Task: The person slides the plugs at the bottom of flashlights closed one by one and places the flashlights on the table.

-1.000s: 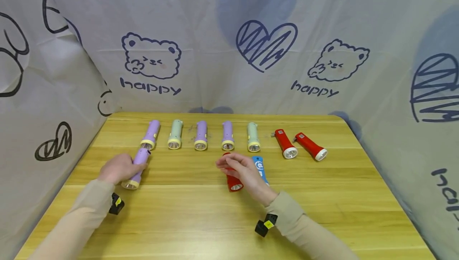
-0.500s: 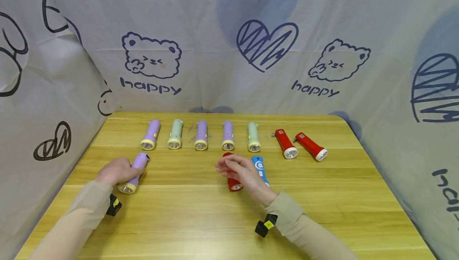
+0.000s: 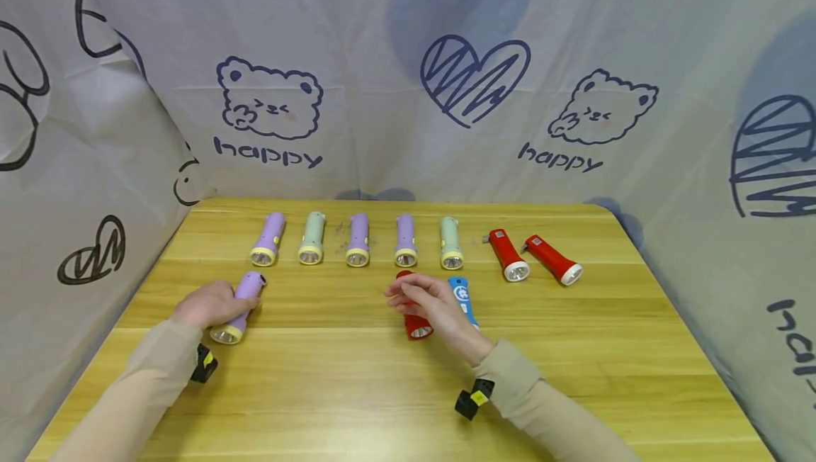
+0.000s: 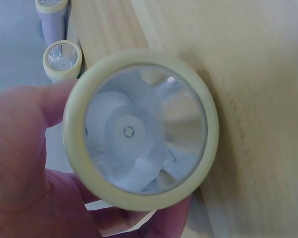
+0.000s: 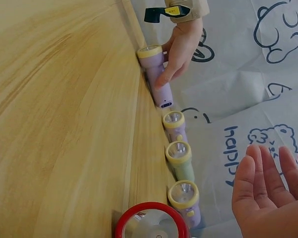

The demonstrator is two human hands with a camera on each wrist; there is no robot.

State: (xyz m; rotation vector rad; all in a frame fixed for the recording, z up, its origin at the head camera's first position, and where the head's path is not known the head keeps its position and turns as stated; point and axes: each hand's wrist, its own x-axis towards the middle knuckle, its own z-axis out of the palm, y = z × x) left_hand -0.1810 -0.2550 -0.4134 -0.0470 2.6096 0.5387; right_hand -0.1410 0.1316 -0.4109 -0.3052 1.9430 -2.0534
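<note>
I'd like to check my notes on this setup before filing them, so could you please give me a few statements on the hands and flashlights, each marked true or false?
1. The left hand holds a purple flashlight. True.
2. The right hand grips the blue flashlight. False: the right hand holds nothing.
3. The far row includes two green flashlights. True.
4. The red flashlight by the right hand lies to the right of the blue flashlight, as the person sees it. False: it lies to the left.
5. The far red flashlights are white-rimmed. True.
</note>
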